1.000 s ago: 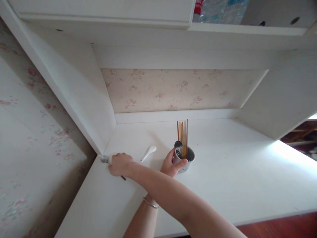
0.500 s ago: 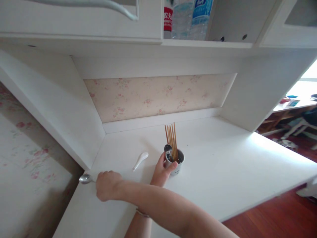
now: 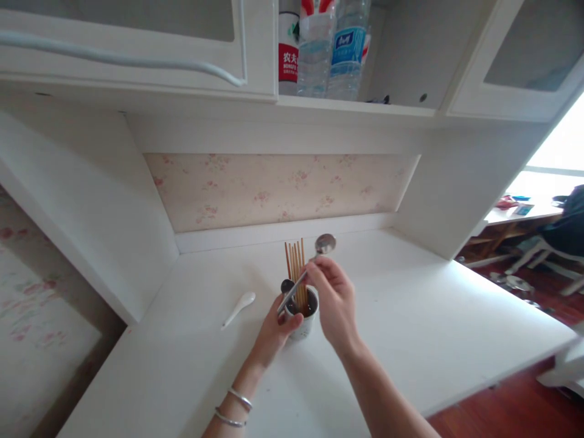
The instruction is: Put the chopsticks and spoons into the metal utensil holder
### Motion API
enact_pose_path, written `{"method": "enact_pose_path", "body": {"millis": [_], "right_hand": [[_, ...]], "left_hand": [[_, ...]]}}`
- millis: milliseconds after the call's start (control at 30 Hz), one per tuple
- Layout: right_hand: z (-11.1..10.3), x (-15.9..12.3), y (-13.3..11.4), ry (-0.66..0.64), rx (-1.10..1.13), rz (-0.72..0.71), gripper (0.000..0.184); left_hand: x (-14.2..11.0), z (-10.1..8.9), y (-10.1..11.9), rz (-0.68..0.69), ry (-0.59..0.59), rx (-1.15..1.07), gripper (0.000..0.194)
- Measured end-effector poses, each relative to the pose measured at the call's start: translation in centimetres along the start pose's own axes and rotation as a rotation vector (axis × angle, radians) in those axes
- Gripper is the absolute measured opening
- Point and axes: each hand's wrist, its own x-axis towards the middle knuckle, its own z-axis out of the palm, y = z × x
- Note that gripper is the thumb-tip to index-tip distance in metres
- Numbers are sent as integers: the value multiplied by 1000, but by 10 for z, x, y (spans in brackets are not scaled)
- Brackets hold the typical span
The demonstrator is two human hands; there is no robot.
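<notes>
My left hand (image 3: 274, 325) is wrapped round the left side of a utensil holder (image 3: 301, 330) standing on the white desk. Several wooden chopsticks (image 3: 296, 264) and a dark-looking spoon (image 3: 287, 286) stick up out of the holder. In my right hand (image 3: 335, 301) is a metal spoon (image 3: 325, 244), pinched by its handle. Its bowl points up and to the right, while the handle end slants down over the holder's left rim near my left fingers. Left of the holder, a white soup spoon (image 3: 239, 308) lies on the desk.
Above the desk (image 3: 420, 316), a shelf holds several plastic bottles (image 3: 345, 55). A cabinet door with a curved white handle (image 3: 123, 59) overhangs at upper left. White side panels bound the desk, and a chair (image 3: 568, 225) stands at far right.
My right hand has swung from the far left, across my left arm, to the right of the holder, carrying the metal spoon. My left hand stays on the holder. The view has shifted.
</notes>
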Motion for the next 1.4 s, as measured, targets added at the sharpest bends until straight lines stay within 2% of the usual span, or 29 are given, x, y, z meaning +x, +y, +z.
{"method": "enact_pose_path", "body": {"millis": [100,167,267,400,733,933,1100,1400], "right_hand": [[-35,23,13,117,-17,-49,21],[-50,29,27,106,-75,2,22],[-60,26,48,42,-239,92,24],[-63,16,69,18,-436,127,29],[-66,16,90,-105,-405,130,25],[-68,12,88,-122,-424,107,27],[-67,10,82,-125,-476,28,28],[-69,11,81,-157,-447,55,28]], "left_hand": [[-2,5,3,-21,24,-6,61],[-1,6,4,-33,20,-16,61],[1,5,1,-8,31,1,59],[3,3,-5,15,55,31,60],[5,0,-12,-16,101,27,63],[4,1,-11,-17,95,15,63],[4,2,-11,-15,104,14,59],[5,2,-11,-9,89,42,60]]}}
